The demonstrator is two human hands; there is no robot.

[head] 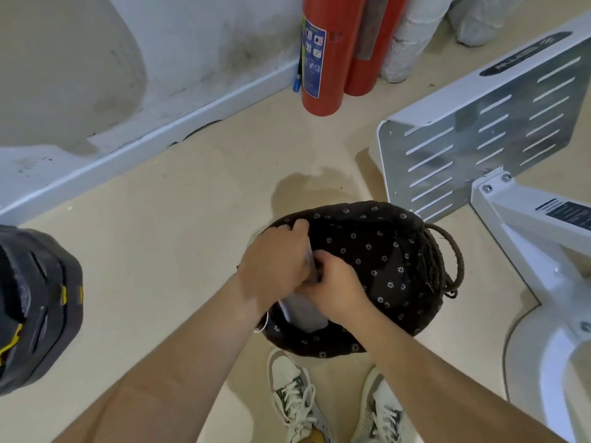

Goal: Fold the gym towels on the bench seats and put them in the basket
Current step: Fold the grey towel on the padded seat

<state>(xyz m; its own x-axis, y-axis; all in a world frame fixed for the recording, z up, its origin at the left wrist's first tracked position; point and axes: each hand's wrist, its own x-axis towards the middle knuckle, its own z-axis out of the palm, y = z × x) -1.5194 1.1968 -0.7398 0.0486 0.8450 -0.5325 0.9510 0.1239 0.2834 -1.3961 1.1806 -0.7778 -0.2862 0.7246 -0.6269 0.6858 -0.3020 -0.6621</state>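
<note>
A dark brown basket (377, 251) with a small white flower print and rope handles stands on the floor just ahead of my feet. A folded grey towel (303, 313) stands on edge inside it, against the near left wall. My left hand (275, 266) grips the towel's upper edge from the left, fingers curled over it at the basket rim. My right hand (335, 289) holds the towel from the right, fingers tucked down beside it. Most of the towel is hidden under both hands.
A white metal gym machine frame (499, 148) with a slotted plate stands close on the right. Two red fire extinguishers (323, 59) lean at the wall behind. A dark padded bench seat (35, 308) juts in at the left. My two sneakers (297, 394) are below.
</note>
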